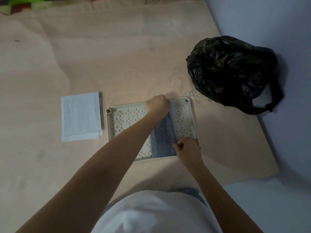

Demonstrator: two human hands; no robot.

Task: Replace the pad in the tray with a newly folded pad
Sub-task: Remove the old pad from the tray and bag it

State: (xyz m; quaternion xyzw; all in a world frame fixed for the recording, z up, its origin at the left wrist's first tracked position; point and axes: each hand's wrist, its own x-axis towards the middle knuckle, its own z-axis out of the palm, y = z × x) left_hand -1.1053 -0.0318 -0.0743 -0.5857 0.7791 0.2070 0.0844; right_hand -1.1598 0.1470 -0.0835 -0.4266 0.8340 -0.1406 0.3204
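centre frame: grey pad (162,135) folded to a strip in tray (190,118). left hand (158,103) grips its far end, right hand (187,148) pinches near edge. lift both ends level; white folded pad (80,116) waits left

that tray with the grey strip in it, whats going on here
A person is working with both hands at a pale perforated tray on a beige surface. The left hand grips the far end of a folded grey pad lying in the tray, while the right hand pinches its near edge. The pad is still inside the tray. A folded white pad waits beside the tray, and a black plastic bag sits on the tray's other side.
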